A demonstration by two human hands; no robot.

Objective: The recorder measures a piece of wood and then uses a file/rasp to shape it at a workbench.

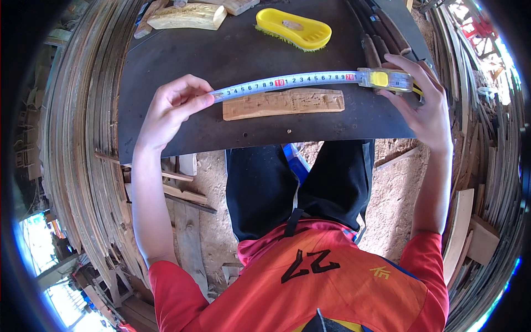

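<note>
A pale extended tape blade (301, 77) stretches across the dark work surface (166, 61), just above a short, rough-faced wooden strip (283, 103). My left hand (178, 105) pinches the blade's free end, left of the strip. My right hand (420, 105) grips the clear-and-yellow tape measure case (385, 78) beyond the strip's right end, with thumb and fingers around it. The strip lies flat on the surface, roughly parallel to the blade.
A yellow brush (293, 25) lies bristles-down at the back. Wood offcuts (185, 16) sit back left and dark long-handled tools (376, 41) back right. Stacked timber strips (77, 144) line both sides. Loose boards (188, 216) lie on the dirt floor (392, 205) below.
</note>
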